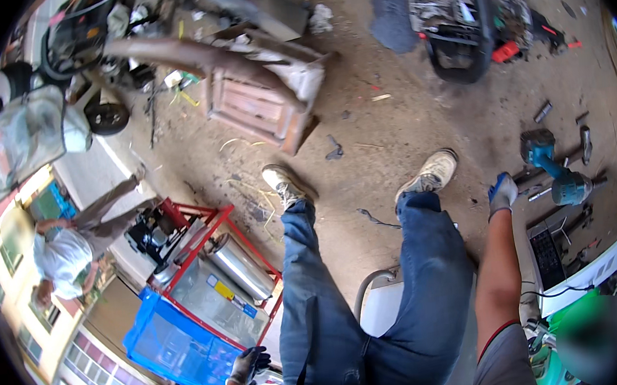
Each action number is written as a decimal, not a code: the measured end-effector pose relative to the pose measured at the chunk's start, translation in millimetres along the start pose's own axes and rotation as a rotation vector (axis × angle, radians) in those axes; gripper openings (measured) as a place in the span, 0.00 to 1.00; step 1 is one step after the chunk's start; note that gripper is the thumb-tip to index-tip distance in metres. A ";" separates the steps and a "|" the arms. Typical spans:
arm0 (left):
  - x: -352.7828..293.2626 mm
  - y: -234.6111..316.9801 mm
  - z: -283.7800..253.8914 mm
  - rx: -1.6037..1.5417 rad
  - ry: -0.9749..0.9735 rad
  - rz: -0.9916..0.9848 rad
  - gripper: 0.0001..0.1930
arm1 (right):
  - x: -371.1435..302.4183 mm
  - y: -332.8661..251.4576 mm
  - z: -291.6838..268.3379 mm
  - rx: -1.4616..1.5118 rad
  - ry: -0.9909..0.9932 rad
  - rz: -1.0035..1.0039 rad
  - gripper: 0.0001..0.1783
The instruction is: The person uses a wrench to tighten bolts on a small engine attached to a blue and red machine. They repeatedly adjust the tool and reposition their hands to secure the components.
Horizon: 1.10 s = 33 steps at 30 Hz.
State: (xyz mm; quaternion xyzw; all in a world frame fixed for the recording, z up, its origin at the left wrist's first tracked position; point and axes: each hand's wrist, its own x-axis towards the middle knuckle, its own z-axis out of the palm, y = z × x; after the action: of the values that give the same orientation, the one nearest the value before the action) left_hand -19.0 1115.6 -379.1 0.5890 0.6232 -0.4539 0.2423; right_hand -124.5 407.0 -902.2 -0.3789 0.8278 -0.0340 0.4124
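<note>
Only the head view here, looking down past the legs. Progress first: my read is that we're between steps. The teal wrench [560, 174] lies on the dirt floor [357, 203] at right, not up against any bolt. The greasy machine [446, 8] at far right, beside a dark patch [390, 20], has no hand on it and looks grimy and part-open to me. I'd call that side unfinished, but which bits are done and which are left, I can't pick out.

The right grip [502, 194] is gloved and reaches down just left of the wrench, near but apart from its body. It's blurry and small, so no idea if those fingers are closed on something, maybe a dark bar next to it. A couple of sockets [543, 111] lie farther out, beyond the wrench.

The left grip [247, 366], also gloved, is down at near left by the blue crate [167, 337] and red frame [226, 214], well apart from the wrench. Fingers look bent, but I can't tell if they hold anything. A wooden chair [257, 105] stands far left of centre.
</note>
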 end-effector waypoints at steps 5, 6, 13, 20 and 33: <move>46.9 -61.9 -53.4 -0.075 -0.127 -0.038 0.19 | -126.8 18.2 -50.6 0.009 -0.458 0.330 0.10; 70.1 -63.1 -53.7 -0.082 -0.179 -0.043 0.18 | -144.5 12.3 -66.3 0.103 -0.578 0.268 0.10; 149.0 -96.3 -148.3 -0.285 -0.258 0.078 0.15 | -369.6 -5.7 -53.5 -0.208 -0.459 0.045 0.12; 206.6 -81.4 -239.5 -0.795 -0.153 0.279 0.15 | -614.3 7.2 108.6 -0.513 -0.780 -0.293 0.13; 213.8 18.6 -308.2 -1.221 -0.060 0.463 0.15 | -1051.5 133.6 374.2 -1.408 -1.692 -0.832 0.12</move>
State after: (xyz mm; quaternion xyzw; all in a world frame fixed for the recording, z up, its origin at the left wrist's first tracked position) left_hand 30.1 1485.9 -418.1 0.4514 0.6190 0.0292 0.6421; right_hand 452.4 1286.9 -506.8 -0.6662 -0.0607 0.5610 0.4876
